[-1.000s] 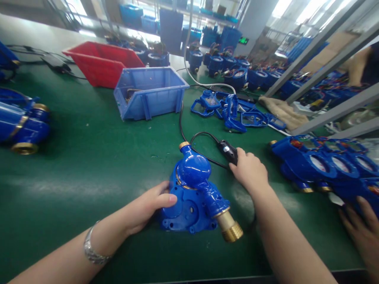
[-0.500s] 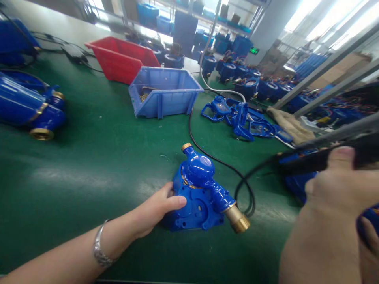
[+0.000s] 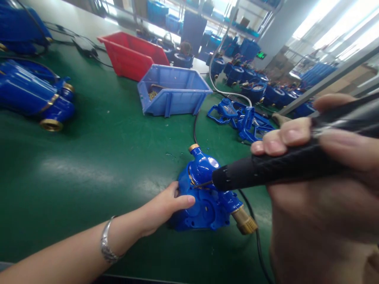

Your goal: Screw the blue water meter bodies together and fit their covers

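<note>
A blue water meter (image 3: pixel 204 215) with brass threaded ends lies on the green tabletop, its flat underside with screw holes facing up. My left hand (image 3: pixel 166 207) grips its left side, thumb on top and fingers mostly hidden behind the rim. My right hand (image 3: pixel 314 197) is wrapped round a black electric screwdriver (image 3: pixel 266 169), held nearly level and pointing left. Its thin bit reaches the upper left part of the blue housing, near a screw hole; whether it sits in the hole I cannot tell. The screwdriver covers part of the meter's pipe body.
A light-blue bin (image 3: pixel 183 100) with small brass screws stands behind the meter, beside a red bin (image 3: pixel 130 57). Loose blue plastic covers (image 3: pixel 245 120) lie to the right. Another blue meter (image 3: pixel 32 94) is at the left. A black cable (image 3: pixel 259 248) trails across the table.
My right hand has brought the black screwdriver from the right side over to the water meter, its bit now at the housing. My left hand keeps its hold. The view has shifted slightly.
</note>
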A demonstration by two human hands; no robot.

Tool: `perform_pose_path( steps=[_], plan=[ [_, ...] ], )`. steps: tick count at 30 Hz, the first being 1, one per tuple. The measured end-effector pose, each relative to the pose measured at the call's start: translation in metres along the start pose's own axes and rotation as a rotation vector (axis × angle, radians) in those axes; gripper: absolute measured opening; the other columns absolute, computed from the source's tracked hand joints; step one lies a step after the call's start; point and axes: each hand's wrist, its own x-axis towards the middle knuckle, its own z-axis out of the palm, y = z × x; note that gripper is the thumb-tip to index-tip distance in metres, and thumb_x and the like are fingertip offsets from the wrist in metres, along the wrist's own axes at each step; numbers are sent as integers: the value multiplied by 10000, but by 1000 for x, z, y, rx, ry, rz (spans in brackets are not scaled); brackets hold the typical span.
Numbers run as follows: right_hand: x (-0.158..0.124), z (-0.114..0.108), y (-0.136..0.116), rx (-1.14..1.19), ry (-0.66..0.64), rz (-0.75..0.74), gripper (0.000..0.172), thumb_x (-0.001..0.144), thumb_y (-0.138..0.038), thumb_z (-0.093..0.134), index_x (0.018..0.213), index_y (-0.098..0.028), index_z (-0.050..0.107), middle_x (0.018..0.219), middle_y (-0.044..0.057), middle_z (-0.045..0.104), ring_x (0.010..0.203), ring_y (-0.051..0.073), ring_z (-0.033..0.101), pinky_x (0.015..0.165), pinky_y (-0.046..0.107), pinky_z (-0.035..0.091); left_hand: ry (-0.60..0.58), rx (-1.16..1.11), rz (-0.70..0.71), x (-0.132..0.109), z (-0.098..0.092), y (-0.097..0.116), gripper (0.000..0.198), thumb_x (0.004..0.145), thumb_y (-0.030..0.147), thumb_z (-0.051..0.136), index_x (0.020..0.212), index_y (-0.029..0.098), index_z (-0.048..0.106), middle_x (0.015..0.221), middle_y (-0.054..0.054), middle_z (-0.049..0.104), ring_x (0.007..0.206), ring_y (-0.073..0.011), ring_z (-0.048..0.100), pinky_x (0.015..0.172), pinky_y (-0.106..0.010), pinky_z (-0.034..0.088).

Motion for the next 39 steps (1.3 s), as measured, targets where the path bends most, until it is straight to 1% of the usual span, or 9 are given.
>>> perform_pose_path(
  steps=[3,6,12,19,29,33,36,38,39],
  plan=[
    [8,21,8,227,22,25,223,625,-126,523,837,-193,528,568,-23,506,510,140,504,544,303,440,22,5,20,0,2,2,735,601,414,742,1188,116,415,1219,-182,580,1095,-311,562,913,-394,461],
    [9,28,19,257,-15,136,252,610,-102,549,843,-197,530,549,-43,542,499,129,524,536,284,450,30,18,52,0,5,3,709,593,413,726,1162,114,427,1206,-183,586,1088,-315,563,892,-386,466],
    [2,38,30,247,-57,237,273,578,-71,576,816,-189,511,555,-58,552,540,117,549,635,295,500,123,71,74,3,7,-3,678,596,433,668,1132,91,433,1163,-195,596,1037,-328,577,868,-409,465],
    [-4,43,36,252,46,206,264,566,-67,577,792,-183,505,543,-55,548,508,122,527,591,295,468,159,97,95,4,9,-8,690,594,450,640,1143,90,429,1161,-207,584,1014,-349,575,847,-445,464],
    [-9,46,41,241,97,146,244,580,-69,571,789,-172,498,526,-54,547,491,123,521,562,283,439,168,121,107,3,8,-8,682,600,459,637,1141,95,437,1153,-199,592,1012,-348,577,863,-453,457],
    [-11,46,40,242,106,151,260,598,-70,583,822,-177,505,542,-58,549,500,122,529,567,276,438,145,134,101,1,8,-7,697,619,460,636,1169,90,420,1188,-204,577,1049,-344,564,872,-432,455],
    [-11,45,38,240,105,174,319,595,-69,596,885,-173,511,559,-59,562,516,120,534,586,271,431,125,222,101,-1,6,-4,681,651,465,621,1189,98,425,1200,-182,582,1062,-317,565,876,-395,453],
    [-11,42,36,242,89,213,371,586,-80,612,930,-169,508,564,-59,571,539,124,536,606,272,427,82,389,90,-3,1,5,604,688,494,588,1145,110,494,1120,-146,634,1017,-299,590,832,-364,466],
    [-10,41,35,246,82,231,397,582,-86,623,952,-167,505,569,-59,574,551,125,536,617,273,425,54,526,78,-3,-3,12,549,716,529,551,1074,114,557,1030,-128,671,957,-293,613,785,-351,475]
  ],
)
